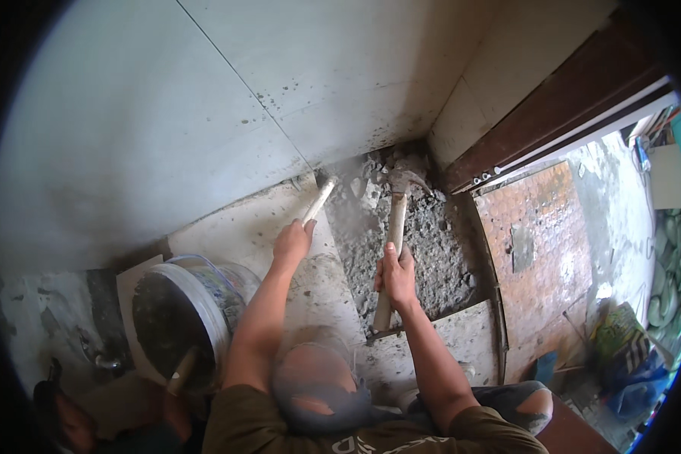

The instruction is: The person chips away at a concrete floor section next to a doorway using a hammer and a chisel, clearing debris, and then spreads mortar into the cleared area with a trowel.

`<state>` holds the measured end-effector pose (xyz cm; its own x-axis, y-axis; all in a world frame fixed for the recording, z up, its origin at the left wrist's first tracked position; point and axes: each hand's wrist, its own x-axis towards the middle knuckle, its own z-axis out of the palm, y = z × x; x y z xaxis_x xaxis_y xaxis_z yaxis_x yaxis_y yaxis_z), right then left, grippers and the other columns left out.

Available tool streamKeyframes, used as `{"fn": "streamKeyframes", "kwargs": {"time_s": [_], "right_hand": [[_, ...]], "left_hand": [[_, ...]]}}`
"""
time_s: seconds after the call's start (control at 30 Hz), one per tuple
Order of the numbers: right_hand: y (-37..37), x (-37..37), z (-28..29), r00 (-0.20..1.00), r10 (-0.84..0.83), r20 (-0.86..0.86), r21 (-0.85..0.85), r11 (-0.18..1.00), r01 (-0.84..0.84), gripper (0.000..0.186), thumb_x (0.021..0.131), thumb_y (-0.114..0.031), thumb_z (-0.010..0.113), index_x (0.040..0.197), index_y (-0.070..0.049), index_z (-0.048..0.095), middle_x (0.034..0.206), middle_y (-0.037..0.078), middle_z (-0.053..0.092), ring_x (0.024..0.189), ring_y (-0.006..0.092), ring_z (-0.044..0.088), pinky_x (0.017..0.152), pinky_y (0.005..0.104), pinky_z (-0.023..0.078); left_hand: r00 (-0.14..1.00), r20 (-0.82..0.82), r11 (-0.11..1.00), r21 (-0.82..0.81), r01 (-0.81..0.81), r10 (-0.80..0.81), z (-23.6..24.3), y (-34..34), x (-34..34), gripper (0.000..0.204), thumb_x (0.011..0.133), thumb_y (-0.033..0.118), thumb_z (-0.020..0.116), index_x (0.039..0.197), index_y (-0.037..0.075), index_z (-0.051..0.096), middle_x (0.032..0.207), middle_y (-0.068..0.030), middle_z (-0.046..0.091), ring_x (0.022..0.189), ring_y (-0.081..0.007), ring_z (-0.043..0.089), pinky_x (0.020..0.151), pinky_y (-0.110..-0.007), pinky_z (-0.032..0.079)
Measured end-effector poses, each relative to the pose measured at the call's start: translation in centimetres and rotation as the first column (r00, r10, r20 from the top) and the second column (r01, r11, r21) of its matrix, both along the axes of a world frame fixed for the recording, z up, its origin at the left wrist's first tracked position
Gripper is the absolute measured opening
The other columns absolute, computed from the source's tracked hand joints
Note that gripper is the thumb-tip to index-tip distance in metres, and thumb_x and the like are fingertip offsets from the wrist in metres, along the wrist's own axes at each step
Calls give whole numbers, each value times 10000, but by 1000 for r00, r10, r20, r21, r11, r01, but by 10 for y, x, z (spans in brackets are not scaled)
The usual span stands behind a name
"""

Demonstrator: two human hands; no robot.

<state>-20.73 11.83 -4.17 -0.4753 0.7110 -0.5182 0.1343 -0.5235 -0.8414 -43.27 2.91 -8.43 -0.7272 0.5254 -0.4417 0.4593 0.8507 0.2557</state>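
Note:
My left hand (293, 240) grips a pale rod-like chisel (320, 199) whose tip meets the base of the white tiled wall (204, 113). My right hand (396, 274) holds the wooden handle of a hammer (396, 227); its metal head (405, 180) lies near the corner over a patch of broken grey mortar rubble (431, 250). Pale floor tiles (242, 227) border the broken patch on the left and front. My knees in torn jeans (318, 386) show at the bottom.
A dirty white bucket (181, 310) with a wooden-handled tool inside stands to my left. A dark wooden door frame (560, 98) runs along the right, with a reddish textured floor (541, 250) and bags beyond it. A tap (102, 359) sits low left.

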Motion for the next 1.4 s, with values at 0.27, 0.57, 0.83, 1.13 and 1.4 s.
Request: {"fn": "streamKeyframes", "kwargs": {"time_s": [0.27,0.57,0.83,1.13,1.4], "right_hand": [[-25,-41,3,994,-86,-69,-44,996,83,328,1013,-358,450,895,-58,386,553,39,478,368,130,464,331,276,388],[-87,-136,-51,940,-334,63,-106,935,339,333,992,-347,487,930,-31,401,543,40,467,378,147,477,343,308,411],[-84,-141,-45,858,-514,-2,-260,828,496,379,986,-369,485,944,2,420,589,89,517,405,198,535,361,363,432],[-73,-136,-60,932,-357,64,-221,906,362,333,993,-343,476,995,-17,408,544,41,450,364,175,470,340,333,400],[-54,-91,-41,908,-416,41,-240,878,413,319,983,-339,498,949,-33,418,560,51,479,369,169,482,334,326,405]], "left_hand": [[994,-12,987,-123,102,-104,25,8,-24,538,955,482,463,1025,-14,661,1000,-256,665,982,-425,626,857,-491,493],[972,-22,921,-325,214,-234,49,14,-58,556,944,500,461,1071,2,674,1128,-251,638,1067,-402,608,918,-474,479],[961,-21,896,-369,249,-276,44,23,-65,554,943,499,462,1086,6,671,1132,-249,638,1084,-408,600,924,-474,474],[964,0,901,-355,250,-268,39,22,-58,586,950,518,444,1131,-4,640,1117,-264,634,1069,-416,599,910,-483,474],[958,-58,919,-303,251,-281,32,11,-38,563,966,506,423,1058,-1,650,1067,-252,650,1025,-408,616,882,-490,482]]}}
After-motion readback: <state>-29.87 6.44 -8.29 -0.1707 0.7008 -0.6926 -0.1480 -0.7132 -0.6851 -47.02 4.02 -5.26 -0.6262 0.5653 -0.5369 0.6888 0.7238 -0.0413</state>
